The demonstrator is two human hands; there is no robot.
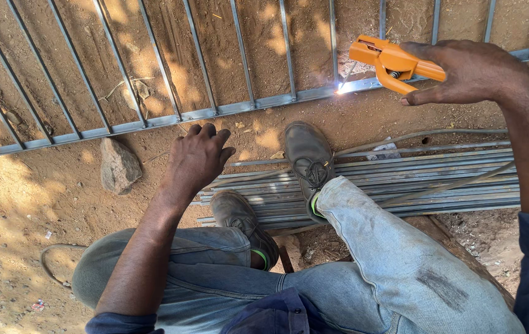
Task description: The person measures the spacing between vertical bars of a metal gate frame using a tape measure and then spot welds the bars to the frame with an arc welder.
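A white spark (pixel 340 88) is flaring where the welding rod (pixel 349 73) is meeting the bottom rail (pixel 215 111) of the metal gate (pixel 153 62) lying flat on the dirt. From where I am watching, the rod is slanting down and left out of the orange holder (pixel 394 62), which my right hand (pixel 468 73) is clamping by its handle, just right of the spark. The rail's long axis is running left to right, rising slightly. My left hand (pixel 199 158) is hanging loosely curled, holding nothing, nearer my boots (pixel 308 161), which are resting on a bundle of steel bars (pixel 413 179); a rock (pixel 119 166) is sitting at left.
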